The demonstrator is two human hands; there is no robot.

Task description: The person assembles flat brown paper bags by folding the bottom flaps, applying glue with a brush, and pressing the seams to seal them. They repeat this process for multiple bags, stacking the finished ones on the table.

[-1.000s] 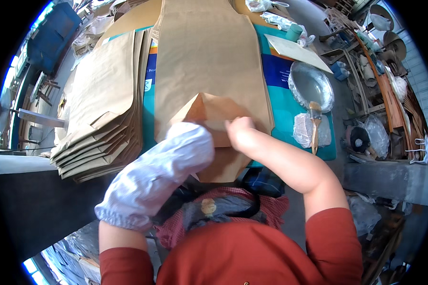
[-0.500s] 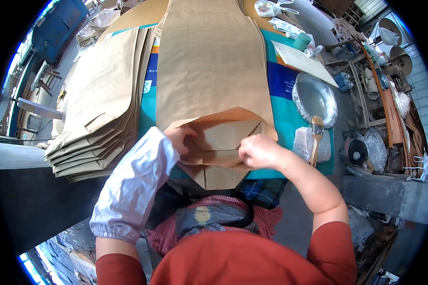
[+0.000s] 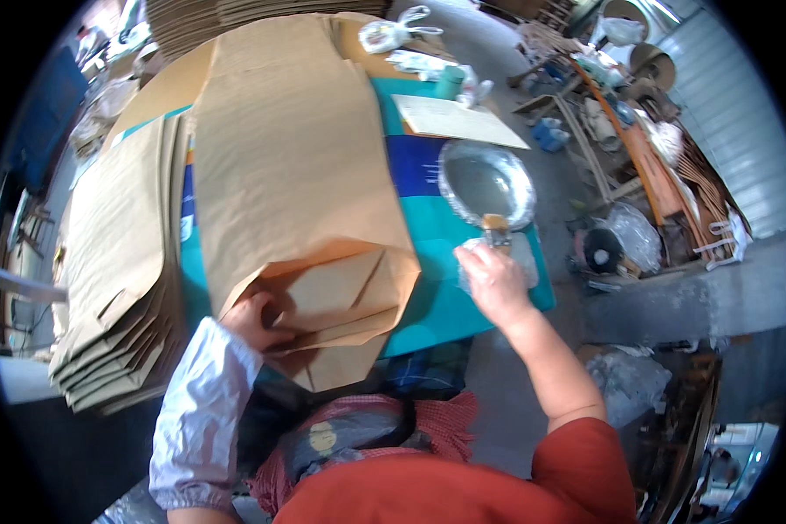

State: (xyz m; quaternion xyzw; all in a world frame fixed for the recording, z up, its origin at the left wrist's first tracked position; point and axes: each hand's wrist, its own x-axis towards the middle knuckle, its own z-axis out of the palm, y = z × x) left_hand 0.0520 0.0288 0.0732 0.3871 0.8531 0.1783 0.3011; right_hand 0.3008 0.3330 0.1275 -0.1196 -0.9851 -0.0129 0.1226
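Observation:
A large brown paper bag (image 3: 297, 148) lies lengthwise on the table, its near end spread into a wide mouth with folded flaps. My left hand (image 3: 255, 321), below a pale sleeve cover, grips the left edge of that mouth, fingers curled at the paper. Off to the right, my right hand (image 3: 491, 281) is closed over the handle of a flat paintbrush (image 3: 495, 225). Its tan bristles and metal band show beyond my fingers; the handle is mostly hidden. Under the brush is a clear plastic-wrapped block (image 3: 524, 258), partly covered by my hand.
Left of the bag lies a stack of folded paper bags (image 3: 118, 227). A plastic-lined round basin (image 3: 487, 183) stands beyond the brush, near a pale board (image 3: 458, 120) and a green cylinder (image 3: 450, 81). A teal sheet (image 3: 441, 297) covers the table. Clutter lines the right side.
My right hand has left the bag's mouth and moved right onto the paintbrush. My left hand stays at the bag's left edge. The whole view has swung to the right.

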